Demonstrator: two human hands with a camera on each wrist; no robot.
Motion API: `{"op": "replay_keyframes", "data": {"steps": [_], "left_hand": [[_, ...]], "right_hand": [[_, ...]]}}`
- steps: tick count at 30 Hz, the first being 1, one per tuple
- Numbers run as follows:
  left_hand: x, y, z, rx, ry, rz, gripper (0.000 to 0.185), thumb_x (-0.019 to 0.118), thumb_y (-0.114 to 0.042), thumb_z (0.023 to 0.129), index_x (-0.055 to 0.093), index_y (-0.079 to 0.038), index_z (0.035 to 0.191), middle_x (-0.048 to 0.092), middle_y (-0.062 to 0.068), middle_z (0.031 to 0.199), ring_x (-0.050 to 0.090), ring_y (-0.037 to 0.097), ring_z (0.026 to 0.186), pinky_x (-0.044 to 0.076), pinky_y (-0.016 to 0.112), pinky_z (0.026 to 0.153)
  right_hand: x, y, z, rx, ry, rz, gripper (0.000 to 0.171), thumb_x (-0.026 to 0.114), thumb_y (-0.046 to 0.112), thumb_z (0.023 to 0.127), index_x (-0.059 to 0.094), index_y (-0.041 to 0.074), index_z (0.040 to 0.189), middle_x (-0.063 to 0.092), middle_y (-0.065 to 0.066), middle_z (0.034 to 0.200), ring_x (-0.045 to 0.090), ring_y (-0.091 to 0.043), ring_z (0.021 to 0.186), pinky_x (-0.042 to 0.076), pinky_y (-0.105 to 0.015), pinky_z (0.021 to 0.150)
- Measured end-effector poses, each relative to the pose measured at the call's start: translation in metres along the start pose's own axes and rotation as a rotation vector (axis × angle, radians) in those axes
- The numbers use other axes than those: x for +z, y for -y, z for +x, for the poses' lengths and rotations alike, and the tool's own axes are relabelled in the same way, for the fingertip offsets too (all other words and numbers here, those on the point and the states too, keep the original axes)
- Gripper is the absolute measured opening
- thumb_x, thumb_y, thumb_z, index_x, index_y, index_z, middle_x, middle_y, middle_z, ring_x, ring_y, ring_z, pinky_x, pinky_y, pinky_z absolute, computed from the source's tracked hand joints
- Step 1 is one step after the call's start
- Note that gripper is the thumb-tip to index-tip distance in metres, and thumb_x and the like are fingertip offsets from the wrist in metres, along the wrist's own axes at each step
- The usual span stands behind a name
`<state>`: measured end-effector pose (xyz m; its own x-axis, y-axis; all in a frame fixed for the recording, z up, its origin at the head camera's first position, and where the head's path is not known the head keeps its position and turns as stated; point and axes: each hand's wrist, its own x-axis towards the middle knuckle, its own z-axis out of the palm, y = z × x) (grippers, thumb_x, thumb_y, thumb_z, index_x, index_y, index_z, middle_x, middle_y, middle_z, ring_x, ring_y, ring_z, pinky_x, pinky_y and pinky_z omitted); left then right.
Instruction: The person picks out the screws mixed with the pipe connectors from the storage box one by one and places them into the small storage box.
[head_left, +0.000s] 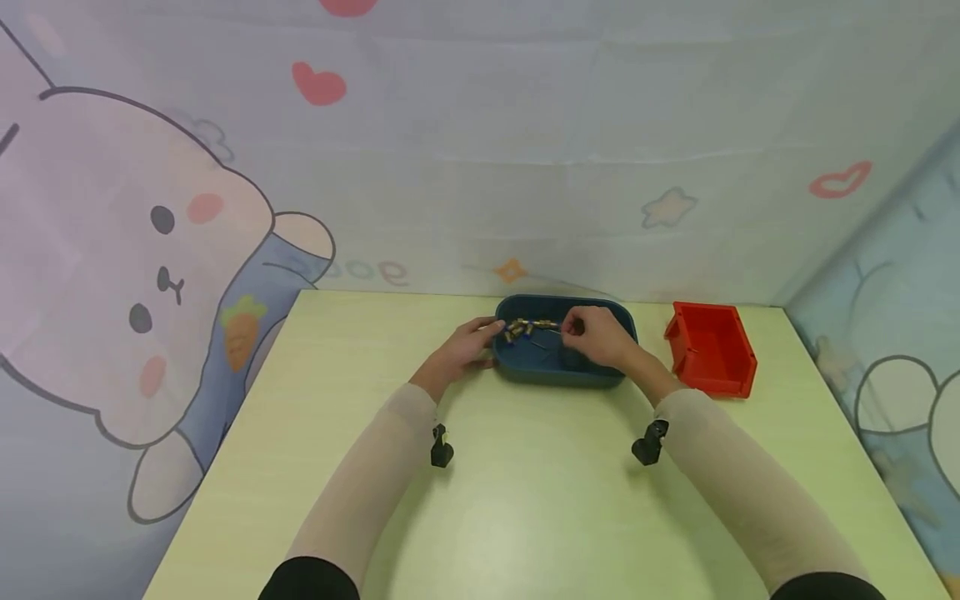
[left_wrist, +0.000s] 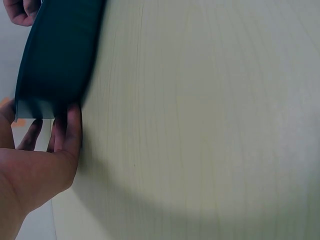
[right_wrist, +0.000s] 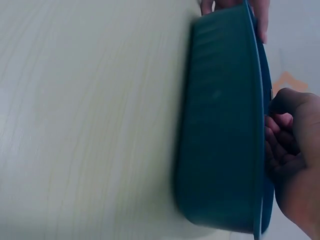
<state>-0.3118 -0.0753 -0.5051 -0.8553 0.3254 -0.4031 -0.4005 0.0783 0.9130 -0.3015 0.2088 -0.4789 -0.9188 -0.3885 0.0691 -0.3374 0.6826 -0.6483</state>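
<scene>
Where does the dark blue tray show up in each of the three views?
Head: the dark blue tray sits at the table's far centre, between both hands.
Left wrist: its outer wall fills the upper left, above the left hand.
Right wrist: it stands on edge right of centre, beside the right hand.
Shared landmark: the pale wooden table.

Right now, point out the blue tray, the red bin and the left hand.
blue tray (head_left: 558, 373), head view, near wall.
red bin (head_left: 720, 367), head view, front wall.
left hand (head_left: 461, 350), head view, back of the hand.
</scene>
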Motion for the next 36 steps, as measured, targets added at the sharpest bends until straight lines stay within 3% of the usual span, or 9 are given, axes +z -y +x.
{"op": "replay_keyframes", "data": {"steps": [9,20,36], "left_hand": [[0.005,0.004,0.001,0.005,-0.018,0.023,0.062,0.059,-0.039,0.111,0.041,-0.012,0.163,0.051,0.016,0.156,0.053,0.030,0.139,0.057,0.042,0.103],[0.009,0.003,0.001,0.000,-0.004,-0.008,0.061,0.059,-0.038,0.111,0.040,-0.013,0.164,0.050,0.017,0.157,0.052,0.032,0.141,0.054,0.047,0.108],[0.016,0.003,0.005,-0.011,-0.002,-0.008,0.062,0.060,-0.039,0.110,0.041,-0.015,0.164,0.049,0.015,0.157,0.052,0.030,0.141,0.057,0.044,0.104]], "right_hand": [[-0.012,-0.011,-0.012,-0.017,-0.033,-0.044,0.005,0.069,0.009,0.100,0.072,0.005,0.099,0.070,-0.006,0.091,0.065,-0.021,0.082,0.055,-0.040,0.078],[-0.031,-0.012,-0.025,0.023,-0.028,-0.029,0.008,0.069,0.005,0.101,0.072,-0.001,0.106,0.069,-0.010,0.095,0.061,-0.025,0.084,0.055,-0.040,0.079],[-0.051,-0.020,-0.040,-0.012,-0.074,-0.058,0.007,0.070,0.006,0.102,0.073,0.002,0.106,0.071,-0.009,0.095,0.062,-0.024,0.083,0.056,-0.033,0.076]]}}
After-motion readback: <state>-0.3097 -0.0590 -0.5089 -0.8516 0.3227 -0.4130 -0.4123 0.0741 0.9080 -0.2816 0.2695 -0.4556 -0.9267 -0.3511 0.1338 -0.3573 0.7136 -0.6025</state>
